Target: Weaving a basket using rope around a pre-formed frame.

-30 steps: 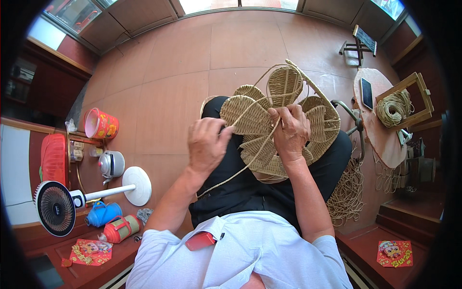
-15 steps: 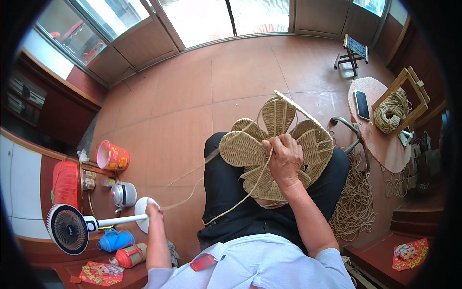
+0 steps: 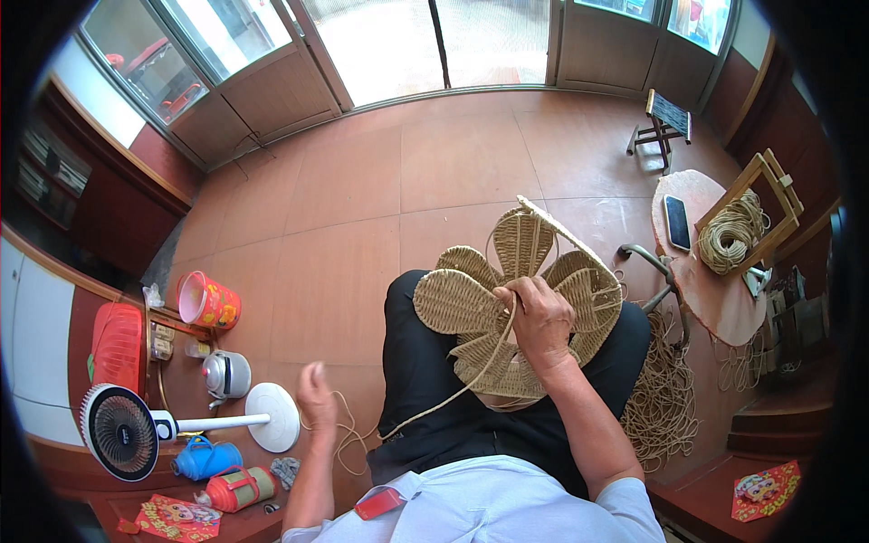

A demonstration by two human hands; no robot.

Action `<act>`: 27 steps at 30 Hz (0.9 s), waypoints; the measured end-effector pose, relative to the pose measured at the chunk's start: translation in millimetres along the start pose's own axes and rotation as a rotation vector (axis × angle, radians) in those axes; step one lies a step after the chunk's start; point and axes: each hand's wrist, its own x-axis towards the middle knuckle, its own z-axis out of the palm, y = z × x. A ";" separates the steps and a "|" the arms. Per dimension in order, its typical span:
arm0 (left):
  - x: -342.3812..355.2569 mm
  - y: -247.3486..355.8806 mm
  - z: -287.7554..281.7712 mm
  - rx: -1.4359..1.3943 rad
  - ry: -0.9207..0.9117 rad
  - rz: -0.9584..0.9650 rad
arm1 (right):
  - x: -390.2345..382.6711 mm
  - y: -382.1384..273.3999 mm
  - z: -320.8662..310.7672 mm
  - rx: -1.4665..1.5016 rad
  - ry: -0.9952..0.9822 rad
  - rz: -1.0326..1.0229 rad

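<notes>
A woven straw-coloured piece with flower-like petals point(image 3: 457, 302) and a straight braided edge rests across my lap between my knees. At its middle, my right hand point(image 3: 540, 321) is closed, its thumb and fingers pinching a cord point(image 3: 453, 395) where it meets the weave. From there the cord runs down over my left thigh and drops in loose loops beside my left hand. My left hand point(image 3: 315, 398) is raised off to the left, apart from the woven piece. Motion blurs its fingers, so whether it holds the cord does not show.
To the left are a white fan point(image 3: 272, 418), a kettle point(image 3: 226, 374), a red bucket point(image 3: 209, 300) and two flasks point(image 3: 206, 459). At right, a phone point(image 3: 676, 223) and a cord coil point(image 3: 731, 237) lie on a wooden-topped table point(image 3: 724, 303). Tangled cord point(image 3: 659, 398) heaps below; a folding stool point(image 3: 665, 122) stands beyond.
My left hand has come back from the fan's base toward my body, and the cord beside it has gone from stretched to slack loops. My right hand keeps its pinch on the weave.
</notes>
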 end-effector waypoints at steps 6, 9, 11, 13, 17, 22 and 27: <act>-40.9 266.2 27.4 -0.397 -0.715 0.909 | 23.6 10.4 -3.3 -0.021 -0.016 -0.014; -25.1 295.3 80.4 -0.418 -0.499 0.827 | 29.8 11.4 -8.9 0.043 -0.009 0.016; -10.4 295.8 115.3 -0.286 -0.395 0.722 | 32.1 11.0 -12.5 0.068 -0.016 0.016; 0.1 291.8 139.2 -0.222 -0.339 0.708 | 32.5 10.5 -14.6 0.028 -0.045 0.005; 13.1 287.1 156.9 -0.134 -0.293 0.734 | 38.0 16.0 -12.3 -0.025 -0.058 -0.095; 10.0 290.7 160.3 -0.119 -0.369 0.648 | 43.4 17.5 -2.2 -0.044 -0.124 -0.114; 9.5 292.8 157.6 -0.200 -0.459 0.571 | 42.4 8.7 -4.7 0.037 -0.174 -0.009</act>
